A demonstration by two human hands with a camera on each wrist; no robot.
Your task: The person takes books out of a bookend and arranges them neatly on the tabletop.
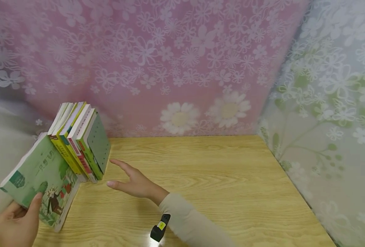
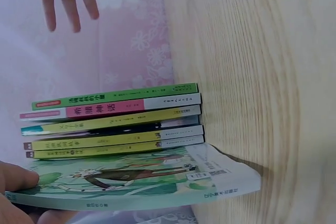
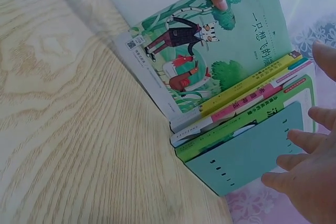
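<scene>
Paperback with a pale green illustrated cover (image 1: 43,175) is in the left hand (image 1: 15,223), at the left end of a row of upright books with yellow, pink-and-white and green spines (image 1: 74,144). The left hand is closed in a pinch: thumb flat on the cover, fingers behind. Grip is at the spine side, near the upper end.

Governing relation: the row stands beyond the paperback and to its right. The paperback's long axis is tilted, top end leaning out to the left, bottom end down by the foot of the row. The row's spines stand much nearer the vertical, so the two axes diverge upward and leave a wedge between. The illustrated cover faces up and toward the row. Contact between the paperback and the nearest yellow spine cannot be confirmed.

The left hand is the nearer to the paperback. The right hand (image 1: 136,183) is on the opposite side of the row, spread, thumb well apart from the fingers, with nothing in its grasp. It is just beside the flat teal panel with rows of dark marks (image 1: 100,144) that ends the row, apparently not touching it. Material of the panel: undetermined.
</scene>
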